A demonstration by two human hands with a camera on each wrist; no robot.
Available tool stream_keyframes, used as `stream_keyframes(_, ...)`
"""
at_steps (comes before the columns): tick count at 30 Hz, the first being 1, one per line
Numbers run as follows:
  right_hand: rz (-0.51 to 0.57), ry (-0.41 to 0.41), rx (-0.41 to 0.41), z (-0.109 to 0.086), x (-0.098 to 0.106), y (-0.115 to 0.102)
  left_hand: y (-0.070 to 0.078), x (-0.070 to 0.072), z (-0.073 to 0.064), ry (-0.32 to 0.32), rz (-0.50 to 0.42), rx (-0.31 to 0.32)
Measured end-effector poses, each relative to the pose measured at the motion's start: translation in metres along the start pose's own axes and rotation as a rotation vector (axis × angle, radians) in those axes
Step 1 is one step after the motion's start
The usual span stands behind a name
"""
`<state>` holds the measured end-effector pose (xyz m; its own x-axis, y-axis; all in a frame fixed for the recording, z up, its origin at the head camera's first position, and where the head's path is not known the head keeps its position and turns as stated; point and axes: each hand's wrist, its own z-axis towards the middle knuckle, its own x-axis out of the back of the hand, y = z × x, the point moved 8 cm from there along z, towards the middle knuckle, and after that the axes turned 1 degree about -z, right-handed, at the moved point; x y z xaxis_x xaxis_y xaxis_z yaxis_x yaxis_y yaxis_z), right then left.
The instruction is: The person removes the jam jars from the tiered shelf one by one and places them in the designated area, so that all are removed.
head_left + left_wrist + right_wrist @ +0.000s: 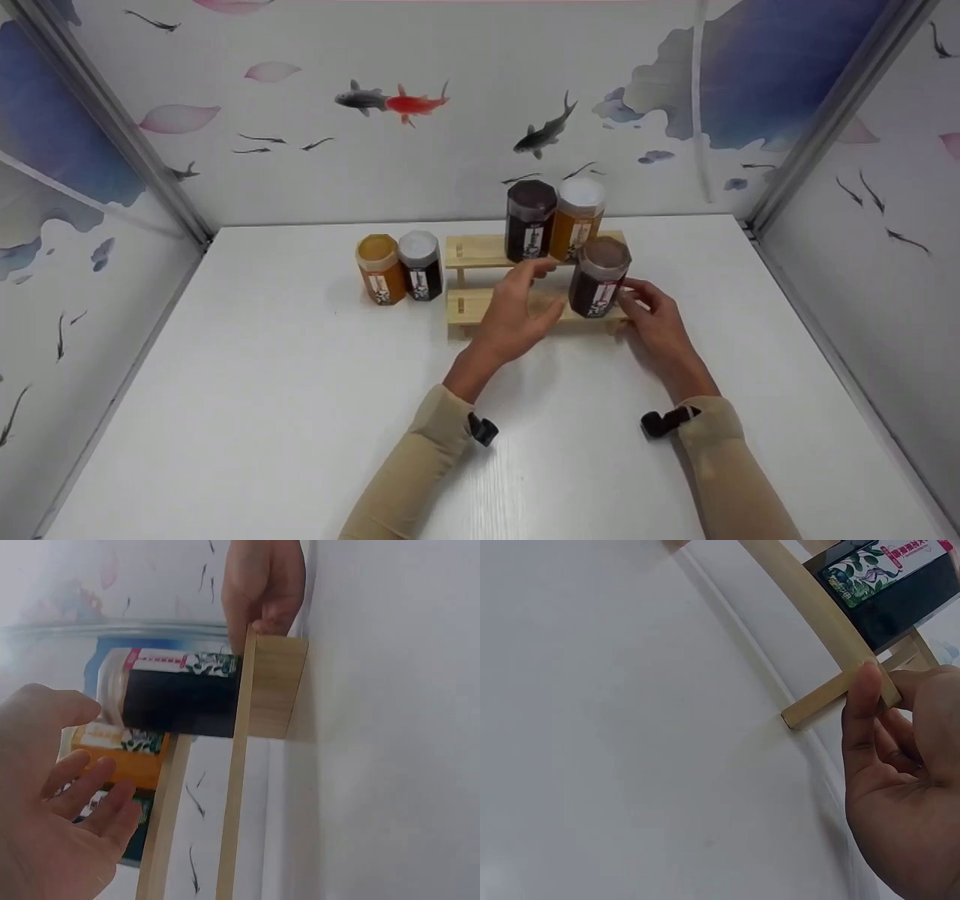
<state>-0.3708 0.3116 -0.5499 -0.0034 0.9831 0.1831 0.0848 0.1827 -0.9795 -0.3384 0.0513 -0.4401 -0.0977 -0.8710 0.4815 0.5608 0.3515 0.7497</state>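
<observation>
Head view: a two-step wooden rack [480,306] stands on a white table [300,420], its long axis running left to right. On the near, lower step, at the right end, stands a dark jar [598,279] with a brownish lid, upright. The right hand [656,319] sits at the rack's right end, just right of this jar; the right-wrist view shows its thumb [862,701] pressed on the corner of the rack's frame, fingers curled loosely behind, so it pinches the wood rather than the jar. The left hand [517,307] hovers over the lower step, just left of the jar, fingers spread and relaxed, holding nothing. The jar thus lies between the two hands, the right hand being marginally nearer. On the far, upper step stand a dark jar with dark lid [529,220] and an amber jar with white lid [577,217], side by side. Left of the rack, on the table, stand an amber jar [379,268] and a dark, white-lidded jar [421,265], touching. Each jar carries a label with green leaf artwork and red printing; the characters are too small to read.
</observation>
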Motion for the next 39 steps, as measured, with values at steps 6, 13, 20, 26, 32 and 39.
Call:
stream_keyframes(6, -0.087, 0.014, 0.032, 0.000, 0.001, -0.002, 0.000, -0.037, 0.012, 0.001, -0.005, 0.080)
stream_keyframes(13, -0.117, 0.002, 0.040, 0.002, 0.001, -0.003, 0.000, -0.062, 0.021, 0.133, 0.081, 0.170)
stream_keyframes(20, -0.109, 0.011, 0.055, 0.004, 0.003, -0.003, -0.003, -0.068, 0.023, 0.230, 0.176, 0.180)
stream_keyframes(26, -0.096, -0.006, 0.028, 0.003, 0.001, 0.002, -0.003, -0.067, 0.020, 0.233, 0.225, 0.151)
stream_keyframes(32, -0.116, 0.000, 0.040, 0.003, 0.002, -0.001, -0.005, -0.062, 0.015, 0.192, 0.147, 0.142)
stream_keyframes(39, -0.124, 0.010, 0.060, 0.004, 0.002, -0.004, -0.009, -0.053, 0.009, 0.218, 0.133, 0.042)
